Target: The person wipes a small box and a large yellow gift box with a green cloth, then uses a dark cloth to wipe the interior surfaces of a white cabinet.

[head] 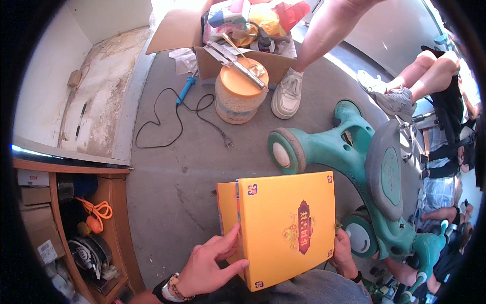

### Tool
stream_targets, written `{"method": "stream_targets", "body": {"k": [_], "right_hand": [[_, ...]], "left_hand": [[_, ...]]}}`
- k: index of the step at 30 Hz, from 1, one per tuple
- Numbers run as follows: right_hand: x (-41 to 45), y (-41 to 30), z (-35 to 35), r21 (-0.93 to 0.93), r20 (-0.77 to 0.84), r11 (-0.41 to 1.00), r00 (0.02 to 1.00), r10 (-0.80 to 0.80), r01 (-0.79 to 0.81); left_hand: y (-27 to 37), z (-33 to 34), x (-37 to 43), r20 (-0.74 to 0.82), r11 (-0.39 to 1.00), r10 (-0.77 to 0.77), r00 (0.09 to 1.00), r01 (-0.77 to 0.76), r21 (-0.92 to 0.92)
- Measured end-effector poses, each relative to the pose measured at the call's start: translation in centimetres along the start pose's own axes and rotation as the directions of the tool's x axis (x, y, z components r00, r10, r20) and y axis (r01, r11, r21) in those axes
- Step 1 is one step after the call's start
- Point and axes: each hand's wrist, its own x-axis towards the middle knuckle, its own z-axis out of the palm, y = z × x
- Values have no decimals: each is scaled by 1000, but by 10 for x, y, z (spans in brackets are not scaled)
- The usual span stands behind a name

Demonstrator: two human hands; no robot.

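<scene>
Across the lap lies a yellow-orange cardboard gift box [281, 228] with a red and gold emblem and small blue corner ornaments; its top part sits slightly offset from the part beneath. My left hand [212, 262] grips the box's left edge, thumb on top and fingers at the side. At the opposite edge my right hand [341, 250] holds the box, partly hidden behind it. On the floor beyond stand a clear plastic jar with an orange lid [241, 81], a metal tool [243, 70] resting on it, and a blue-handled soldering iron [185, 90] with a black cord.
An open cardboard box [212, 66] of bagged goods stands ahead, beside a person's leg and white shoe [287, 95]. A green ride-on toy car [326, 148] is at the right; other people sit beyond. A wooden cabinet [119, 212] stands at the left.
</scene>
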Motion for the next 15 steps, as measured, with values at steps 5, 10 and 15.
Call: {"method": "stream_targets", "body": {"k": [5,10,15], "right_hand": [[-24,-28,-16,-49,-94,998,994,-52,48],[-47,-25,-50,-34,-288,997,954,-81,74],[-82,0,-63,48,-400,993,913,-83,112]], "left_hand": [[-11,23,23,101,993,72,992,-81,88],[-19,65,57,269,986,46,962,-87,145],[-22,85,70,306,988,125,944,-147,50]]}}
